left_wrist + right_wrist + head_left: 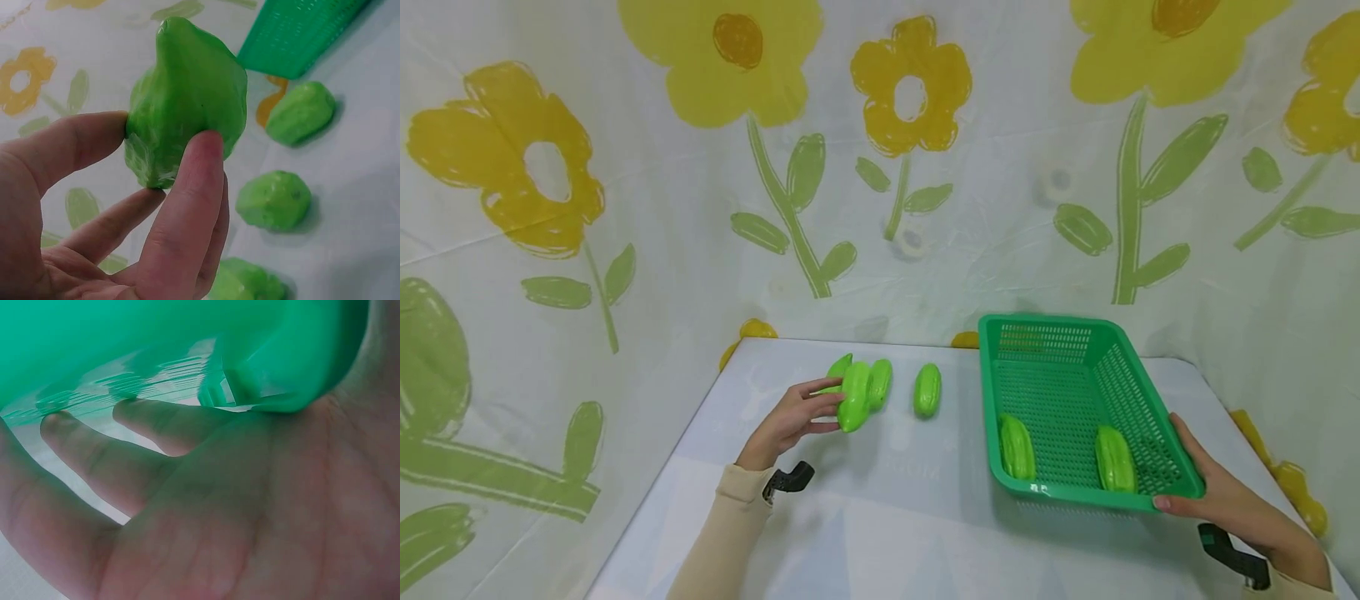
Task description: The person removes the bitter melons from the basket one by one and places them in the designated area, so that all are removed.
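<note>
My left hand (pixel 793 419) pinches a bright green, ridged gourd (pixel 854 398) between thumb and fingers. Its pointed tip faces up in the left wrist view, where the gourd (pixel 187 94) appears large, above the table. Three more gourds lie on the table: one partly hidden behind my left fingers (pixel 840 365), one just right of the held one (pixel 881 382), another apart on the right (pixel 927 390). At the right, my right hand (pixel 1232 496) grips the near right corner of a green plastic basket (pixel 988 400), thumb on the rim and fingers under it. Inside are two gourds (pixel 1017 447).
A pale, patterned cover (pixel 895 517) lies over the table. Behind it and at the left hangs a white curtain (pixel 685 208) printed with yellow flowers, close to the table's edges. Each wrist carries a black camera mount (pixel 792 477).
</note>
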A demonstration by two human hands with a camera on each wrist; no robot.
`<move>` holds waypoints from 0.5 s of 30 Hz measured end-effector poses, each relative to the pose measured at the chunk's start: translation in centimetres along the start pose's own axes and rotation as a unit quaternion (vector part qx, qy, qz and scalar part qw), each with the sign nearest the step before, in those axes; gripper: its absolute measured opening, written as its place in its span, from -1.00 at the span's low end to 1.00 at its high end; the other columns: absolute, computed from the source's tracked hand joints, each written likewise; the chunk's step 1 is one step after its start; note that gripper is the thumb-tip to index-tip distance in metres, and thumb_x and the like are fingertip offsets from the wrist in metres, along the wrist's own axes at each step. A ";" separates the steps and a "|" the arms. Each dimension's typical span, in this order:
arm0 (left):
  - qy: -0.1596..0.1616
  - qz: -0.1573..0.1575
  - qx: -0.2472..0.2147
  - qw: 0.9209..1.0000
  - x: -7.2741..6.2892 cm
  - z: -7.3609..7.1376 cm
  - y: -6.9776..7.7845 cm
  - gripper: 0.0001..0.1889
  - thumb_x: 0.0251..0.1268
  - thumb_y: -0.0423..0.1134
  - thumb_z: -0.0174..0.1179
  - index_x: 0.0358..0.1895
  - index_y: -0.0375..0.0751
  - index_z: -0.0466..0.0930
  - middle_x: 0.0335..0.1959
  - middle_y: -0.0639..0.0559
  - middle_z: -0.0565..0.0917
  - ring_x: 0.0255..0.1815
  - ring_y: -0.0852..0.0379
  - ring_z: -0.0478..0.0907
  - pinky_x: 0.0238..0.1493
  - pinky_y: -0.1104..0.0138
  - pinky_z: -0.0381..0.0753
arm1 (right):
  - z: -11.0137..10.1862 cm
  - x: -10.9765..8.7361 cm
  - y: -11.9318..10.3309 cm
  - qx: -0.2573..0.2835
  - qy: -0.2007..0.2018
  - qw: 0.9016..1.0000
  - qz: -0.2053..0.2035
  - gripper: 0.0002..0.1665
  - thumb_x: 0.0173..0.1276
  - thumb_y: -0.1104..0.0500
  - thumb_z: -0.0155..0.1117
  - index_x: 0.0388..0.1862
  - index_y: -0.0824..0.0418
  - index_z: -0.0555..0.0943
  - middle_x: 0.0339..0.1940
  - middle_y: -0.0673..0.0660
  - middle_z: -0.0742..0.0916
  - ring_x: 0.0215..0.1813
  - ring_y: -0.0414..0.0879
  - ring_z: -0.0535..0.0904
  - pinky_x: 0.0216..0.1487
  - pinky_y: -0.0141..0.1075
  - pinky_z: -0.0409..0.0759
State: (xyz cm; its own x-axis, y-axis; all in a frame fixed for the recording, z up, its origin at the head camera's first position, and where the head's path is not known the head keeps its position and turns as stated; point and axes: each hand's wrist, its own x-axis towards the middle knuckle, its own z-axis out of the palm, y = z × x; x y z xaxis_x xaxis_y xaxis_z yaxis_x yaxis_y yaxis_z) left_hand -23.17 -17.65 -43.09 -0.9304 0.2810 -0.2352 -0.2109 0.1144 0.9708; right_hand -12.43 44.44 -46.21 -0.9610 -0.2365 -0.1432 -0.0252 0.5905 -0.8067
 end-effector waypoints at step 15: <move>0.007 -0.034 0.001 0.999 -2.0 -2.8 -2.9 -0.31 0.50 -0.17 0.26 0.57 -0.34 0.26 0.19 -0.16 0.70 -0.01 0.11 0.77 0.09 0.14 0.81 | 0.0 -0.1 0.0 0.014 -0.001 1.000 0.004 0.34 0.47 0.01 0.26 0.61 -0.32 -0.66 0.64 0.50 -0.40 0.50 0.62 -0.36 0.22 0.76 -0.10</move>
State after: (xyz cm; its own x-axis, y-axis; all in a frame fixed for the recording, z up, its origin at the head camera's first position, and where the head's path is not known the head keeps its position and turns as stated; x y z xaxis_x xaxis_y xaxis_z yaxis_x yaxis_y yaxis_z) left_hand -21.57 -21.20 -45.30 -0.9180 0.2589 -0.3004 -0.2733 0.1356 0.9523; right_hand -12.34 44.42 -46.21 -0.9604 -0.2346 -0.1506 -0.0105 0.5701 -0.8215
